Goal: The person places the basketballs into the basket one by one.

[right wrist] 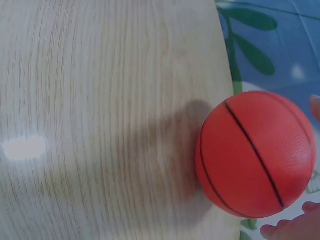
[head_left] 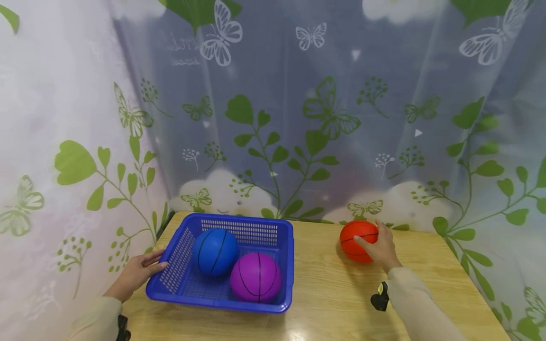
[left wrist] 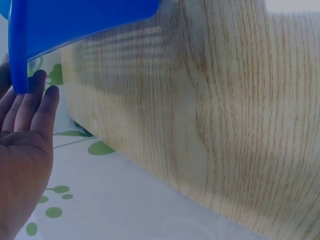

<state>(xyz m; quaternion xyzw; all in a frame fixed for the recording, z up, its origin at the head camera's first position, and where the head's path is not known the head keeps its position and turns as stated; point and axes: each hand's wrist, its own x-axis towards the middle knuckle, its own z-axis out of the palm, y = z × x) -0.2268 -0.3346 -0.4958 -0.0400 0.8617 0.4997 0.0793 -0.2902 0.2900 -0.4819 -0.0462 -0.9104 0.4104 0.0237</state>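
Observation:
A blue plastic basket (head_left: pixel 219 303) stands on the wooden table, with a blue ball (head_left: pixel 215 252) and a purple ball (head_left: pixel 256 277) inside. At its left side is my left hand (head_left: pixel 135 273), fingers extended and fingertips right at the rim (left wrist: pixel 19 50). The left wrist view shows the palm and mostly straight fingers beside that rim. A red ball (head_left: pixel 358 241) with black lines is at the right, near the table's back edge. Around its right side my right hand (head_left: pixel 381 246) is spread; the right wrist view shows gaps between the ball (right wrist: pixel 256 155) and the visible fingers.
The light wood table (head_left: pixel 324 293) meets a patterned curtain (head_left: pixel 277 118) at the back. More of this curtain hangs close on the left and right sides. A stretch of tabletop lies between the basket and the red ball.

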